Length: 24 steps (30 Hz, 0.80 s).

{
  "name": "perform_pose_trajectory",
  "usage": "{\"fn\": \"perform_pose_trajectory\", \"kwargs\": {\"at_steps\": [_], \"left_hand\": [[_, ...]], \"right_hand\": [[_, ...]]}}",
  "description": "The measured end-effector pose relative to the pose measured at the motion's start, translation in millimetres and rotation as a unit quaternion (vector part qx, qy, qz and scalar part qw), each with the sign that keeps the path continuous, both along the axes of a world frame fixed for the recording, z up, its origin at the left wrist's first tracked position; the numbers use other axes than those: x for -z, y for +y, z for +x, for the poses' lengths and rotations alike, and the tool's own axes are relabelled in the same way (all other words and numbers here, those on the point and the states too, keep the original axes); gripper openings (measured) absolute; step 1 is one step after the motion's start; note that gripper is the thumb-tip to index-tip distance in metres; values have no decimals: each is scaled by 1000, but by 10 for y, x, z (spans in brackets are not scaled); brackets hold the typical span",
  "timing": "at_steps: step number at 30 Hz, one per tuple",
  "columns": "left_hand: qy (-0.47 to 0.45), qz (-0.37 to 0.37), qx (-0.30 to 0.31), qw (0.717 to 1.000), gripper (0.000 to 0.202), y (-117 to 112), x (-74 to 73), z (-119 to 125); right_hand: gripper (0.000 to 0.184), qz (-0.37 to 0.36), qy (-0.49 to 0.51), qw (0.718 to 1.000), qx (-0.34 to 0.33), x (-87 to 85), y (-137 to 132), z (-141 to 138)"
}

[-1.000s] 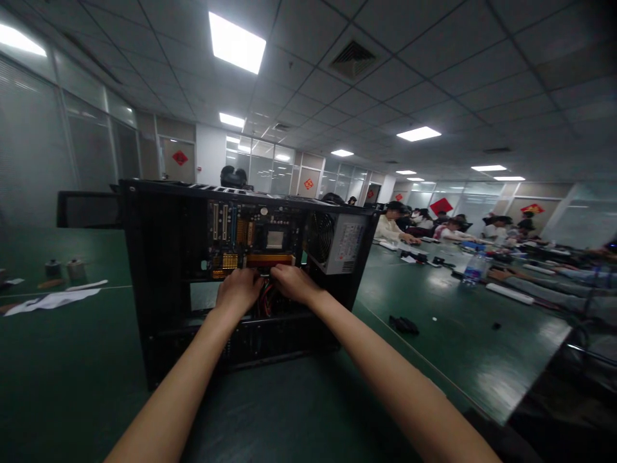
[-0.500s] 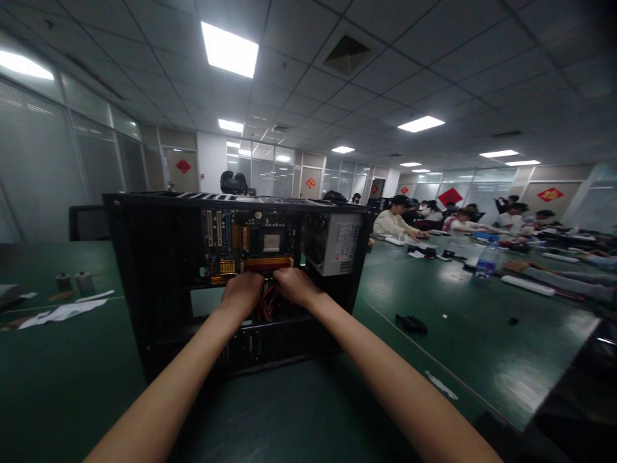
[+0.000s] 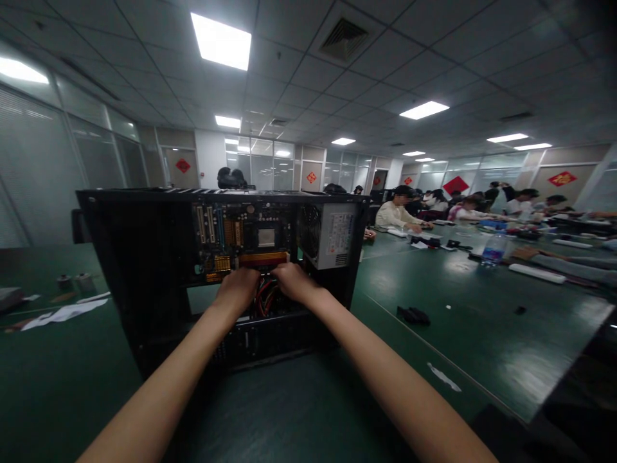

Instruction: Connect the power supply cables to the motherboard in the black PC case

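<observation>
An open black computer case [image 3: 139, 257] stands on the green table, its inside facing me. The motherboard [image 3: 284, 235] is mounted within, with a bare processor socket area [image 3: 266, 238] and red and yellow memory slots [image 3: 263, 259] below that. At the upper right sits a silver power supply [image 3: 332, 238]. My left hand [image 3: 240, 287] is closed just below the left end of the slots, and my right hand [image 3: 295, 281] is closed near their right end. Red and black cables [image 3: 265, 299] hang between the hands. Whatever the fingertips hold is hidden.
On the green table [image 3: 463, 334] to the right lie a black object [image 3: 413, 315], a white scrap [image 3: 443, 377] and a water bottle [image 3: 494, 249]. Paper [image 3: 65, 314] and small metal cylinders [image 3: 84, 283] lie at left. Other people [image 3: 398, 209] sit along the far tables.
The case appears shifted slightly left in view, its left side nearer. Both hands stay closed by the memory slots, the right hand slightly higher.
</observation>
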State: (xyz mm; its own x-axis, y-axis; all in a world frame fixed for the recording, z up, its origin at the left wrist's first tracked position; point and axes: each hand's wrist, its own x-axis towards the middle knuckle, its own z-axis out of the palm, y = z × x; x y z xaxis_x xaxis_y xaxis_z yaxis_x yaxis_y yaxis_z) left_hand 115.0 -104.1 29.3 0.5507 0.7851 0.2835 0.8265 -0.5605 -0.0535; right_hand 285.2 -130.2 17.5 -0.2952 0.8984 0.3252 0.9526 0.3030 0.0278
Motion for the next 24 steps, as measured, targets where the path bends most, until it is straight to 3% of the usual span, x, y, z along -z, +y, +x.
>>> {"fn": "perform_pose_trajectory", "kwargs": {"at_steps": [12,20,24], "left_hand": [[-10,-10,11,1000,34,80,41,-5],[-47,-5,-25,999,34,3,41,-56],[-64,43,-12,997,34,-125,4,-97]], "right_hand": [[30,-5,-13,999,41,-22,-3,-50],[25,11,17,998,51,19,-34,-61],[26,27,36,998,46,33,-70,-33]]}}
